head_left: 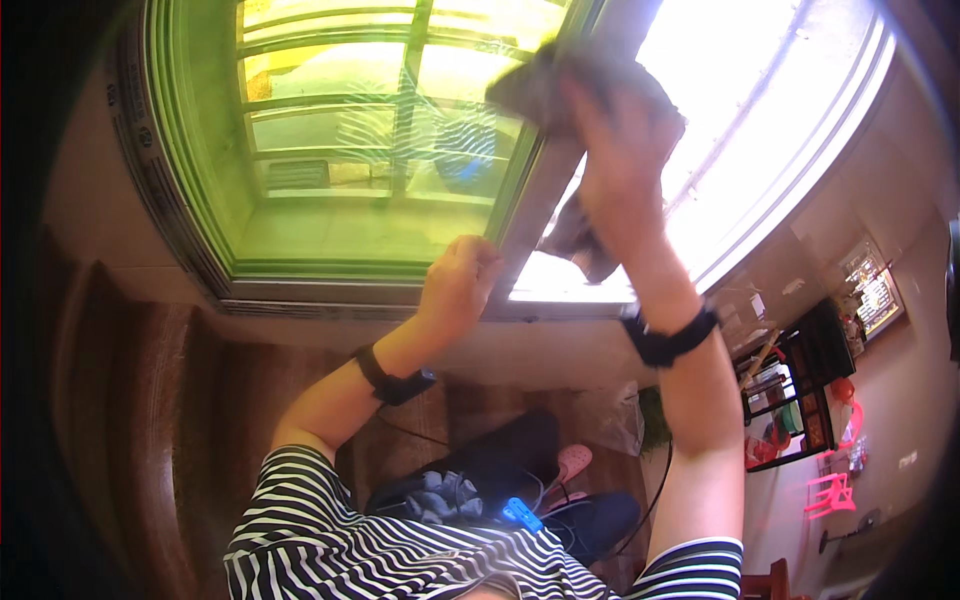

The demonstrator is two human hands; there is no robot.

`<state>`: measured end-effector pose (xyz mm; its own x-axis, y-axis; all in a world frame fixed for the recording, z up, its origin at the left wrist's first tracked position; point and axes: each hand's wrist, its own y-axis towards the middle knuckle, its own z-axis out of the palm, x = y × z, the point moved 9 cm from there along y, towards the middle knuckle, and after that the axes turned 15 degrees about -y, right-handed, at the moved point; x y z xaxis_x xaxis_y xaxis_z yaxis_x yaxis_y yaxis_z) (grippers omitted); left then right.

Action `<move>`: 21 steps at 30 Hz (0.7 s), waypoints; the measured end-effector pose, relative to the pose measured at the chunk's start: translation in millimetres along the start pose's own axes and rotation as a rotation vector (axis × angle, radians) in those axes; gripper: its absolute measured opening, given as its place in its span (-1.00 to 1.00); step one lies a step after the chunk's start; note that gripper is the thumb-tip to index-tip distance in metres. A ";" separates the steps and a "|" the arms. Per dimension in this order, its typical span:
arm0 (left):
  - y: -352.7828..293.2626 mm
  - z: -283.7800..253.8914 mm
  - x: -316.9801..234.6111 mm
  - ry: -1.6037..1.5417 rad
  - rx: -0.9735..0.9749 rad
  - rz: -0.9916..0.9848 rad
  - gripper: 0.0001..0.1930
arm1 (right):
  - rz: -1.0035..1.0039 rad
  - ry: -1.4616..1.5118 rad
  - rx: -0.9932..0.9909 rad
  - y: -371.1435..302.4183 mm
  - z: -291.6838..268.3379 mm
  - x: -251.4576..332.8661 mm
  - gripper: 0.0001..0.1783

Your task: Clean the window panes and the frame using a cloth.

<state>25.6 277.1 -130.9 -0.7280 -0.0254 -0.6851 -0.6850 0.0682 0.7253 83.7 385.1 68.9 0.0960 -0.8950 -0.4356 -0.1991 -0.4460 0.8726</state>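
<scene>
My right hand (625, 130) presses a dark grey cloth (545, 88) against the upright middle bar of a window; motion blurs both. Part of the cloth hangs below, over the bright right side. My left hand (460, 285) is closed, its fingers curled at the lower corner of the green-tinted pane (350, 225), beside the metal window frame (522, 262). Whatever is inside those fingers, if anything, is hidden. Through the tinted glass a grid of bars shows, with a striped reflection over it.
Below the window runs a pale wall (350, 335), then brown steps (150, 400) at the left. Cables and a blue clip (520, 515) lie across my lap. A clear plastic bag (610, 415) is on the floor. A dark shelf (790, 410) stands at the right.
</scene>
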 end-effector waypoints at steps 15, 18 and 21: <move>-9.6 -6.2 -1.7 -0.038 -0.001 0.078 -0.82 | -0.133 -0.425 0.063 13.2 -25.6 7.4 -0.55; -9.6 -8.9 5.8 -0.018 -0.002 0.083 -0.81 | -0.121 -0.375 -0.065 88.3 -37.9 -24.5 -0.42; -8.0 -9.0 -0.8 -0.024 -0.001 0.082 -0.81 | -0.308 -0.381 -0.293 170.5 -69.0 -38.7 -0.47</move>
<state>31.4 267.6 -135.5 -0.7807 0.0044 -0.6249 -0.6232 0.0678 0.7791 113.3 343.5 249.7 -0.2628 -0.6835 -0.6810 0.0660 -0.7169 0.6941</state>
